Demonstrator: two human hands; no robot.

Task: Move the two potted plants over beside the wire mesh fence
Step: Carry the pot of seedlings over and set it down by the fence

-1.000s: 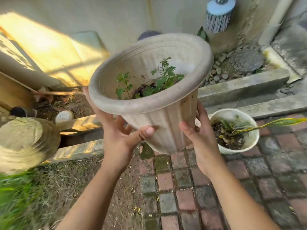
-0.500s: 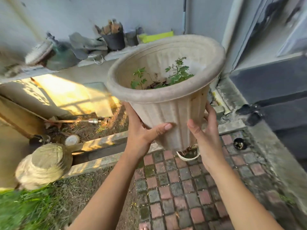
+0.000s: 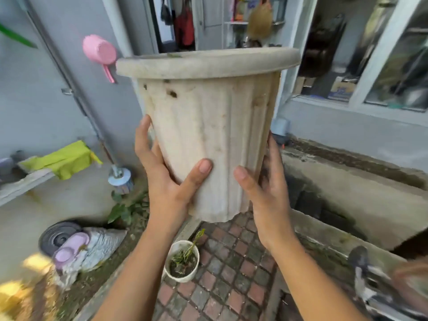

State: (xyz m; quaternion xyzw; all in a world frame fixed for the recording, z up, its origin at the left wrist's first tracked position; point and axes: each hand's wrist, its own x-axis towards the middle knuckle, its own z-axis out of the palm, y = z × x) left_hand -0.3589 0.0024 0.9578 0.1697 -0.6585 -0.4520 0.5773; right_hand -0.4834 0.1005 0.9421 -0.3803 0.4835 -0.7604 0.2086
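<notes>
The large ribbed pot (image 3: 208, 135) is held up at chest height, well clear of the brick paving (image 3: 231, 262), its rim level with the camera so nothing of its plant or soil shows. The left hand (image 3: 166, 181) and right hand (image 3: 266, 188) press its lower walls from either side, thumbs wrapped across the front and fingers spread behind. Nothing supports its base, so the biggest risk is the tapered, smooth-looking body sliding down through that squeeze, likely a heavy drop. The pot also blocks the view ahead, and the raised concrete curb (image 3: 347, 200) is close on the right, a trip hazard. The small white pot (image 3: 181, 260) stands on the bricks just below; a careless step could knock it over. No wire fence is visible here.
</notes>
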